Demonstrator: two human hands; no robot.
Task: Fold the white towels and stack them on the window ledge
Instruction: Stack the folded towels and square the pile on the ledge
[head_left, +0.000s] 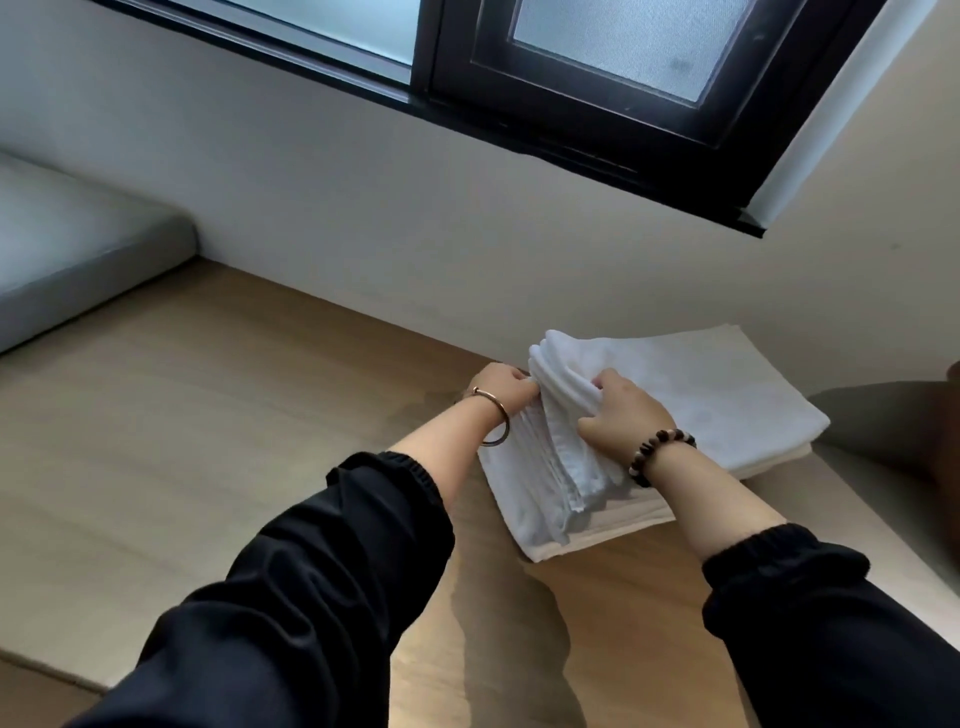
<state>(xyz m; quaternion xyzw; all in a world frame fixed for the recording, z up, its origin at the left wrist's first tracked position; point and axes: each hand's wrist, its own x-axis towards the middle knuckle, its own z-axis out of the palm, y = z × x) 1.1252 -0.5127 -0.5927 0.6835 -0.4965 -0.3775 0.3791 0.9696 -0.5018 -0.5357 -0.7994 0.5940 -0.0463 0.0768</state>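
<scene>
Far left of the stack, a grey padded cushion (78, 260) lay on the light wooden window ledge (234, 415). No loose towels showed on that side.

At the stack's left edge, the left hand (501, 392), with a thin metal bangle (496, 421) on the wrist, pinched the near-left side of a bunched white cloth towel (558, 447). Its fingers were curled into the fabric.

That towel sat on the left part of the stack, humped up in ridges with several layered edges showing. It looked partly folded, not flat and not squared off.

Just right of the hump, the right hand (623, 410), with a brown-and-white bead bracelet (660, 454) on the wrist, gripped the same towel from above, fingers dug into the folds. The two hands were close together but not touching, with the towel between them. Both black sleeves were pushed up the forearms.

The stack of flat folded white towels (727, 395) lay on the ledge against the white wall, below the dark-framed frosted window (571, 104). At least two layers showed at its near edge, and the lower one looked slightly creamier. An exact count couldn't be made.

Right of the stack there was a shadowed area and a dark shape at the frame edge, which couldn't be identified.

Progress judgement: well along. Several towels were already folded and stacked in place, and the one in hand was already on the pile. It needed its last fold or smoothing and alignment with the stack's edges. No other unfolded towels were visible, so this could have been the last one, though there may have been more out of view.
</scene>
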